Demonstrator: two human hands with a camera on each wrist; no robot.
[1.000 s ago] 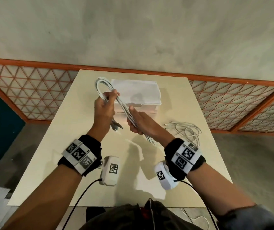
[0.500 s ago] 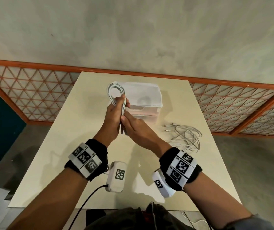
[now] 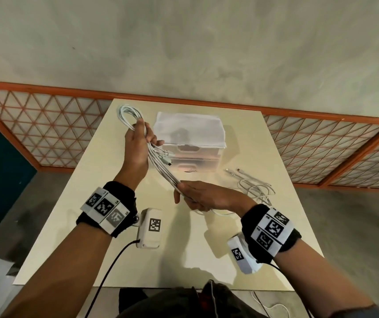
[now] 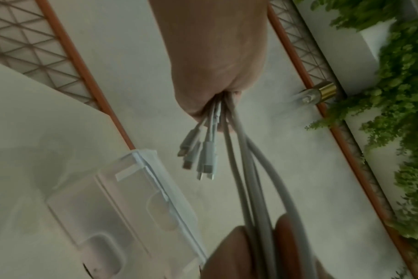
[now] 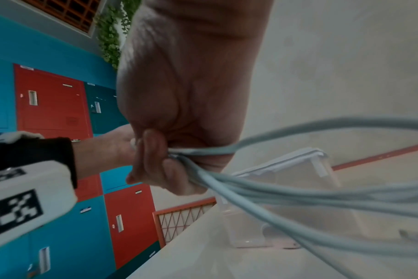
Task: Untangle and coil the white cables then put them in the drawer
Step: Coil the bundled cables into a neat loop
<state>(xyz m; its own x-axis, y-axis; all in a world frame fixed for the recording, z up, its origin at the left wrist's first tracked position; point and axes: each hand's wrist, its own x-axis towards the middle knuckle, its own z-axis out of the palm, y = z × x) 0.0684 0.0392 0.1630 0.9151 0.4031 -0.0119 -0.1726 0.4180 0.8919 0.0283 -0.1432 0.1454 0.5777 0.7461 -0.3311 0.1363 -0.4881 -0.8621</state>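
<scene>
Head view: left hand (image 3: 138, 143) is raised over the table (image 3: 96, 180) at about 11 o'clock from table centre, fingers curled round one bundle of white cables (image 3: 161, 166). The bundle's loop end sticks up out of the fist, toward 11 o'clock. Right hand (image 3: 203, 196) sits at roughly 4 o'clock from the left hand, fingers closed on the other end of the same bundle. The strands run straight between the two hands, off the table surface.

Left wrist view: four plug ends (image 4: 198, 160) hang loose just below the left fist; at least three strands carry on down to the right hand's fingers (image 4: 229, 253). Exact strand count: can't tell, motion blur.

Right wrist view: right hand (image 5: 179, 113) pinches the strands against its palm, and they trail off to 3 o'clock.

One clear plastic drawer unit (image 3: 193, 143) stands at 12 o'clock on the table, two drawers stacked, both pushed in. It is just beside the left hand, at its 3 o'clock.

A second, loose heap of white cable (image 3: 255, 187) lies on the table at 3 o'clock, uncoiled, two plug ends pointing to 10 o'clock. Cable count in it: can't tell.
</scene>
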